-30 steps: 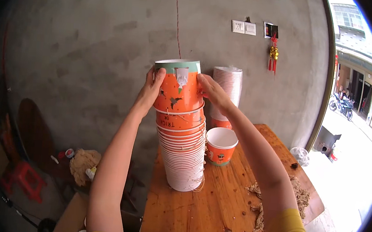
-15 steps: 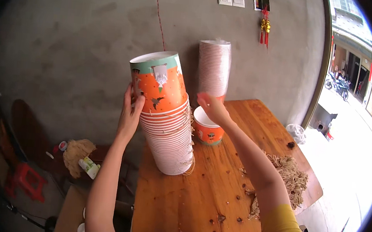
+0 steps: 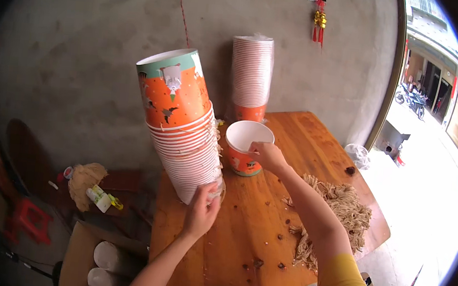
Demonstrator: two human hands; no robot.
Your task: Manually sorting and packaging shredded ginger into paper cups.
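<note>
A tall stack of white-rimmed paper buckets [image 3: 189, 156] leans a little to the left on the wooden table [image 3: 243, 226]. Upside down on its top sits an orange and green printed paper bucket [image 3: 181, 92]. My left hand [image 3: 202, 211] is beside the lower part of the stack, fingers apart and slightly curled, holding nothing I can see. To the right of the stack, a single orange paper bucket [image 3: 246, 163] stands upright, its white inside showing. My right hand [image 3: 267, 156] grips that bucket's near right rim, fingers partly inside.
A wrapped stack of paper buckets [image 3: 251, 74] stands against the wall. A heap of tan strings [image 3: 340, 210] covers the table's right side. At lower left are a cardboard box [image 3: 79, 250] holding white cylinders, a red stool [image 3: 31, 221] and a tan bundle [image 3: 85, 185].
My left hand has left the top bucket and come down to the stack's lower part. My right hand has lowered onto the single bucket's rim. The view has shifted slightly.
</note>
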